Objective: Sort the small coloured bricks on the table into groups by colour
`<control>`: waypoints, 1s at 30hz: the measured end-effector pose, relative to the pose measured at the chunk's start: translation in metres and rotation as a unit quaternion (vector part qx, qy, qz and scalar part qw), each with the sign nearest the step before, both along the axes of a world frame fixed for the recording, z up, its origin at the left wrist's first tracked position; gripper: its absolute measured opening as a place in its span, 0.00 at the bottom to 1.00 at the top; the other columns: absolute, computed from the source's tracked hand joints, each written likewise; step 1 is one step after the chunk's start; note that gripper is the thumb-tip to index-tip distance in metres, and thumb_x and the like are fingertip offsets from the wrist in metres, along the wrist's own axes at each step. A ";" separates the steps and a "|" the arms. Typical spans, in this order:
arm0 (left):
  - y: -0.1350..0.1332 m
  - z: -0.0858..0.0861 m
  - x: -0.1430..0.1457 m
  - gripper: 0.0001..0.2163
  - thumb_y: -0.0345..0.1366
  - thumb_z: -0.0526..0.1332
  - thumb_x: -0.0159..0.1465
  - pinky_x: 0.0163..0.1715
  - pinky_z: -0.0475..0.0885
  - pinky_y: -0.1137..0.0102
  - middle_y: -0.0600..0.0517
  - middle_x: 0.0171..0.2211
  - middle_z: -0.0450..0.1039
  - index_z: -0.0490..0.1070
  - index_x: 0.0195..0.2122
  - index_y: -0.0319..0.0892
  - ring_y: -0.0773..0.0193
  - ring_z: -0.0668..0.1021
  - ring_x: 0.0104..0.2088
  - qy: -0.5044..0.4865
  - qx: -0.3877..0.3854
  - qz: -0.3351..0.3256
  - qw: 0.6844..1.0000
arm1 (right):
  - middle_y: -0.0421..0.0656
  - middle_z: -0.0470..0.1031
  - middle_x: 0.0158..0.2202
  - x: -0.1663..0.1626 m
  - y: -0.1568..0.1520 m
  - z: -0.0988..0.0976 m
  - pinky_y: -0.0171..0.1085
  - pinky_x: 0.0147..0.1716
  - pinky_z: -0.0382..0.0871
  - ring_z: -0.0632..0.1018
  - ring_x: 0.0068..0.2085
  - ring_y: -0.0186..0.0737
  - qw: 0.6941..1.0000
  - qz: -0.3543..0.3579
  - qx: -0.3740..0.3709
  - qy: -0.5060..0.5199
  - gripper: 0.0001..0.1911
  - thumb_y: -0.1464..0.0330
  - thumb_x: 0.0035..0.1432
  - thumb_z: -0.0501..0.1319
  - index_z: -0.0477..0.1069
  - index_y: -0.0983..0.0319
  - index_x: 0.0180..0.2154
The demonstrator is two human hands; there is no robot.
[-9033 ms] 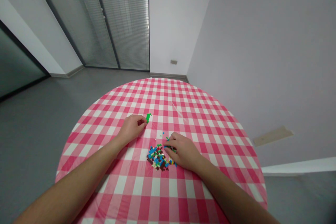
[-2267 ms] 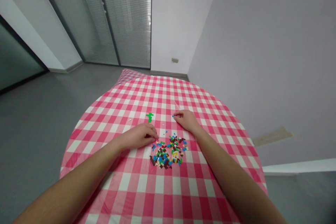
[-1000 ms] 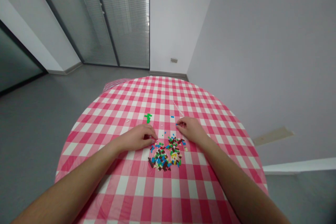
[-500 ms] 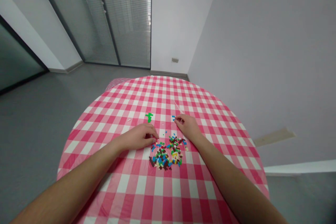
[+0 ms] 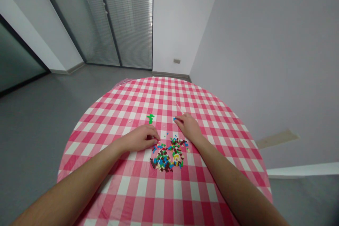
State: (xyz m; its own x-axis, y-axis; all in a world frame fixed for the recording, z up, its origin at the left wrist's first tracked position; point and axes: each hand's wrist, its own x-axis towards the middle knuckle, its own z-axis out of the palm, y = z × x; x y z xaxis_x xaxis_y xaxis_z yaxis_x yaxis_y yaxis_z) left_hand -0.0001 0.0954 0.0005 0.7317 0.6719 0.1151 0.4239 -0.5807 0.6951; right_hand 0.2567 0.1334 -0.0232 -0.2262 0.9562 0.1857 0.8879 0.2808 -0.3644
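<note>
A heap of tiny coloured bricks [image 5: 168,154] lies on the round table with a pink and white checked cloth [image 5: 148,187]. My left hand [image 5: 140,138] rests on the cloth at the heap's upper left edge, fingers curled together with the tips touching the cloth. My right hand [image 5: 188,127] lies beyond the heap, fingers pinched at a small blue brick [image 5: 174,118]. A little green brick figure [image 5: 150,118] stands apart on the cloth, beyond my left hand.
The table stands near a grey wall on the right. Glass doors with blinds [image 5: 116,17] are at the back left. Grey floor [image 5: 34,113] surrounds the table. A few single bricks lie between the hands.
My right hand has slid slightly away from me toward the blue brick. My left hand and the green figure have stayed in place.
</note>
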 end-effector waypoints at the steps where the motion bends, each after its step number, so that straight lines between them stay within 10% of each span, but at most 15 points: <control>1: 0.000 0.000 0.000 0.08 0.29 0.58 0.62 0.41 0.72 0.66 0.49 0.36 0.77 0.77 0.37 0.42 0.62 0.77 0.37 0.000 0.000 0.000 1.000 | 0.48 0.74 0.40 0.000 0.000 0.000 0.38 0.40 0.67 0.76 0.41 0.44 1.000 -0.001 -0.001 0.004 0.15 0.61 0.66 0.57 0.78 0.58 0.48; 16: 0.001 -0.001 -0.001 0.08 0.28 0.59 0.62 0.42 0.72 0.66 0.48 0.37 0.78 0.77 0.38 0.43 0.62 0.77 0.38 -0.008 0.004 -0.021 1.000 | 0.47 0.78 0.38 0.008 -0.012 0.017 0.39 0.40 0.68 0.76 0.39 0.42 0.995 0.069 0.005 0.067 0.12 0.66 0.63 0.58 0.79 0.60 0.42; 24: 0.002 -0.002 -0.001 0.08 0.28 0.59 0.63 0.43 0.71 0.66 0.49 0.37 0.78 0.77 0.38 0.42 0.62 0.77 0.38 0.002 0.007 -0.035 0.999 | 0.41 0.79 0.27 0.035 -0.030 0.061 0.32 0.24 0.62 0.75 0.26 0.34 0.951 0.173 -0.254 0.012 0.06 0.71 0.53 0.63 0.79 0.62 0.30; 30: 0.002 -0.002 -0.002 0.07 0.29 0.59 0.63 0.42 0.71 0.66 0.48 0.37 0.78 0.77 0.38 0.42 0.62 0.77 0.38 0.005 0.005 -0.031 1.000 | 0.41 0.78 0.25 0.033 -0.034 0.062 0.31 0.22 0.60 0.74 0.25 0.34 0.940 0.176 -0.290 -0.043 0.05 0.74 0.48 0.63 0.78 0.61 0.26</control>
State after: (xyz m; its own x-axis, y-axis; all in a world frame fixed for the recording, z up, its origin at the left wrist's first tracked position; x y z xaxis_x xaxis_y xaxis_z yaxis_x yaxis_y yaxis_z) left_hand -0.0017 0.0969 -0.0013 0.7725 0.6246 0.1145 0.3939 -0.6127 0.6851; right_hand 0.2898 0.0995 0.0390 -0.5371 0.7542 -0.3777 0.8109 0.3383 -0.4775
